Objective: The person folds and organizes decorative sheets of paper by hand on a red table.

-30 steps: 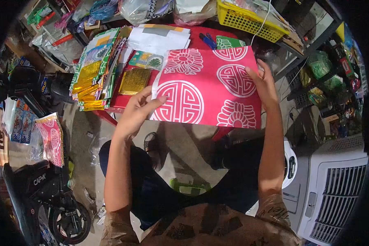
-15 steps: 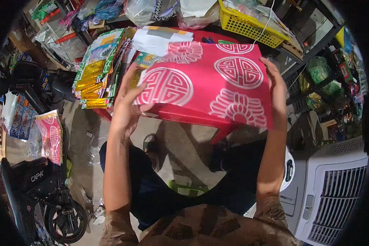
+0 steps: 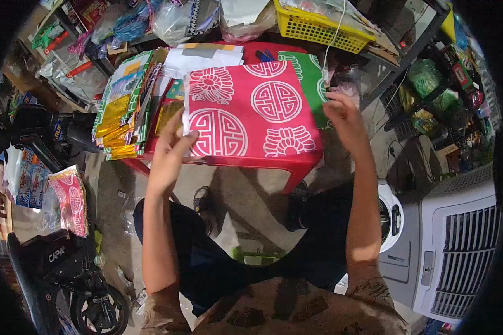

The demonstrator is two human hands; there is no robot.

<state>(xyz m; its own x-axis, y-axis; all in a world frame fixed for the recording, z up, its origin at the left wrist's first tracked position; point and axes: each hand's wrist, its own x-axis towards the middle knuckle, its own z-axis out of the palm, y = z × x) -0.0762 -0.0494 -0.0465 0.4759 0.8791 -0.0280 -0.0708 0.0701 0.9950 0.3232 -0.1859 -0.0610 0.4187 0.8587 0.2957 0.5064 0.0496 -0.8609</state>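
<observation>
A red paper sheet (image 3: 251, 111) printed with white round emblems lies flat on a small red plastic table (image 3: 262, 164). My left hand (image 3: 170, 151) grips its near left corner, thumb on top of the paper. My right hand (image 3: 343, 114) hovers just off the sheet's right edge with loosely curled fingers and nothing in them, next to a green patterned sheet (image 3: 310, 78) that sticks out from under the red one.
Stacks of gold and green paper packets (image 3: 123, 106) and white sheets (image 3: 204, 56) fill the table's left and far side. A yellow basket (image 3: 313, 25) stands behind. An air cooler (image 3: 458, 245) is at my right, a scooter (image 3: 50, 268) at my left.
The red sheet, held up in both hands before, now lies flat on the table. My right hand has let go of its right edge; my left hand stays on the left corner.
</observation>
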